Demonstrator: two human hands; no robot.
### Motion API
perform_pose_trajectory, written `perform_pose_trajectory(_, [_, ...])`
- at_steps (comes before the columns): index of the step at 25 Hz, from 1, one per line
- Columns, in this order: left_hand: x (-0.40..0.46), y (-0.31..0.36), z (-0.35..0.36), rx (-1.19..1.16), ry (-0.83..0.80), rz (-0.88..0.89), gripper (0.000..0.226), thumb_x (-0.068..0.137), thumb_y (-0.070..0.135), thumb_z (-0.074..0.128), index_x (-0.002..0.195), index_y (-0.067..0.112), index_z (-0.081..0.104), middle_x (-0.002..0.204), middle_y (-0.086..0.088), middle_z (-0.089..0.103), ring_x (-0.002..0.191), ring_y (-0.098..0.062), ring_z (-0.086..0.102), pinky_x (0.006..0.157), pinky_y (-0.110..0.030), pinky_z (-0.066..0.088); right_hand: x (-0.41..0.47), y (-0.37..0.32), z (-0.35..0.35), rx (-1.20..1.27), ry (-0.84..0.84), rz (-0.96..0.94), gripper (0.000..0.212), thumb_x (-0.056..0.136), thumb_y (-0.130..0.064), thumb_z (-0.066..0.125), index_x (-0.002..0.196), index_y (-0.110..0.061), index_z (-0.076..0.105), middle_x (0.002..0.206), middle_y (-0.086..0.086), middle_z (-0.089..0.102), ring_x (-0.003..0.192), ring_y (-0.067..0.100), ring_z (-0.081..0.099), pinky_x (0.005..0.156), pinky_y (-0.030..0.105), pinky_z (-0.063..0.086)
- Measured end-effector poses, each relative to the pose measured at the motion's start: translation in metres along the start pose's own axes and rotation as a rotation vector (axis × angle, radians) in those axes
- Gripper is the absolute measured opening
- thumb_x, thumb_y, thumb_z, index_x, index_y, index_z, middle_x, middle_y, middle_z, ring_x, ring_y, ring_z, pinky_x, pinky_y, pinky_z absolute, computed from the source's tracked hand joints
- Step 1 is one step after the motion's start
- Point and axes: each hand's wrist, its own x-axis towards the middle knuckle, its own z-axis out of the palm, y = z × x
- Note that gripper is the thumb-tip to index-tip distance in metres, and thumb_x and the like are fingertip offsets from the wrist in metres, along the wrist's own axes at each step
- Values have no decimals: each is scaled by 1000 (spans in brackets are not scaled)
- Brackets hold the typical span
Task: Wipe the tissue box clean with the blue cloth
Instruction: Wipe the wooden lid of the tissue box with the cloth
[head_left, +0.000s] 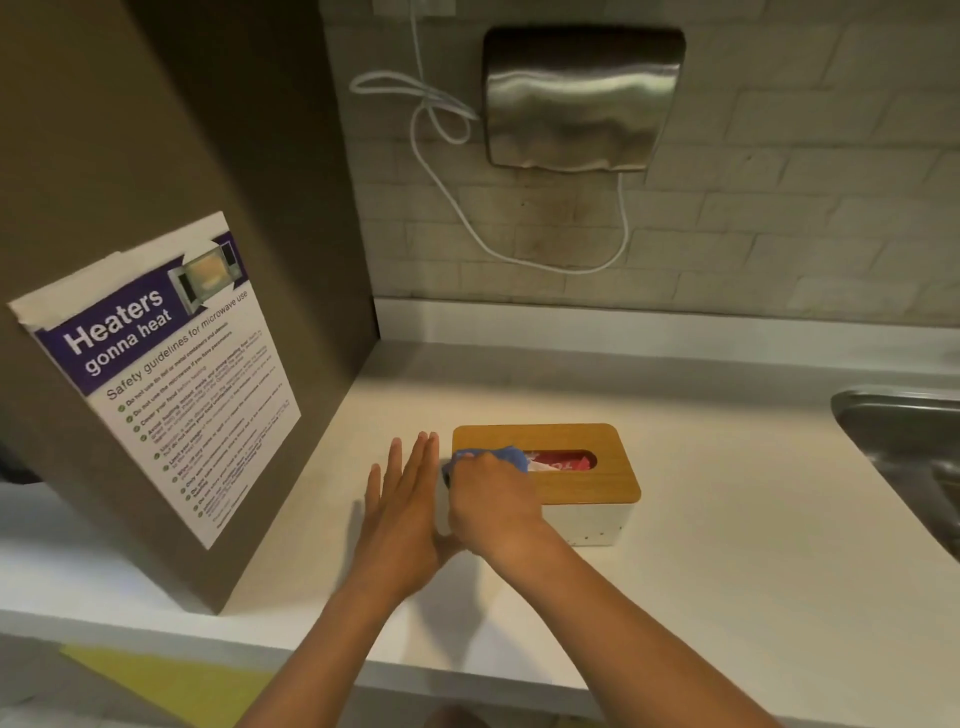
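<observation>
Fingers of the right hand (493, 499) bunch a crumpled blue cloth (491, 457) on the wooden-lidded white tissue box (582, 486) — left hand (402, 499) flat, fingers straight, against its end.

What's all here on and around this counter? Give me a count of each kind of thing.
Tissue box: 1
Blue cloth: 1
Hands: 2, left hand and right hand
Poster: 1
Hand dryer: 1
White cable: 1
Sink: 1
Total: 8
</observation>
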Motion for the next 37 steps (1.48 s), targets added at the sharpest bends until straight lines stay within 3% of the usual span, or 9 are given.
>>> perform_pose_trajectory(5, [9, 2, -3, 64, -101, -11, 115, 90, 59, 65, 160, 23, -19, 169, 2, -23, 155, -25, -25, 125, -46, -9, -22, 8, -5, 84, -25, -40, 30, 84, 2, 47, 108, -8, 63, 109, 10, 63, 104, 24, 58, 82, 31, 44])
perform_pose_trajectory(10, [8, 7, -6, 270, -130, 72, 103, 88, 79, 42, 157, 36, -21, 169, 8, -20, 154, -27, -27, 124, -52, -8, -43, 16, -5, 72, 17, -68, 29, 88, -2, 47, 113, -7, 60, 116, 9, 59, 110, 23, 55, 80, 30, 44])
perform_pose_trajectory(13, [8, 6, -7, 258, -138, 99, 113, 70, 99, 16, 162, 37, -4, 170, 15, -7, 155, -26, -24, 124, -54, -7, -55, 28, -11, 98, 37, -31, 27, 90, -5, 46, 114, -6, 57, 115, 11, 57, 105, 28, 56, 73, 31, 37])
perform_pose_trajectory(17, [6, 10, -9, 242, -141, 87, 102, 85, 85, 43, 162, 38, -5, 170, 16, -7, 154, -24, -26, 124, -54, -10, -65, 57, -21, 98, 104, -5, 40, 81, 7, 45, 110, -16, 60, 110, 3, 58, 105, 19, 54, 74, 21, 25])
perform_pose_trajectory(21, [4, 9, -8, 164, -149, 95, 101, 87, 78, 50, 161, 40, -8, 169, 17, -10, 153, -21, -27, 123, -54, -14, -67, 108, -31, 71, 140, 143, 48, 79, 7, 41, 107, -25, 64, 110, -5, 59, 111, 16, 52, 76, 18, 28])
perform_pose_trajectory(26, [6, 13, -11, 147, -187, 90, 100, 90, 73, 52, 163, 38, -6, 170, 16, -11, 155, -20, -23, 124, -52, -14, -50, 138, -32, -31, 131, 239, 35, 85, 0, 40, 99, -24, 61, 95, -3, 64, 74, 18, 54, 74, 23, 34])
perform_pose_trajectory(29, [10, 25, -16, 51, -290, 46, 92, 94, 77, 37, 162, 35, -8, 167, 17, -16, 155, -19, -23, 125, -49, -12, -49, 126, -20, -69, 204, 251, 32, 79, 3, 38, 83, -25, 53, 90, -6, 63, 78, 15, 60, 83, 27, 44])
perform_pose_trajectory(32, [8, 45, -7, 4, -156, -49, 69, 105, 60, 20, 163, 27, 3, 172, 7, -1, 158, -25, -11, 127, -52, -2, -52, 128, -11, -2, 241, 197, 32, 85, 0, 36, 92, -24, 56, 94, -8, 59, 89, 16, 58, 88, 29, 45])
perform_pose_trajectory(37, [7, 41, 9, -8, -27, -109, 65, 105, 59, 25, 163, 33, 10, 171, 12, 8, 158, -27, -11, 125, -56, 0, -28, 134, -22, -52, 202, 233, 29, 87, -2, 39, 94, -21, 61, 85, -2, 58, 73, 20, 53, 80, 27, 42])
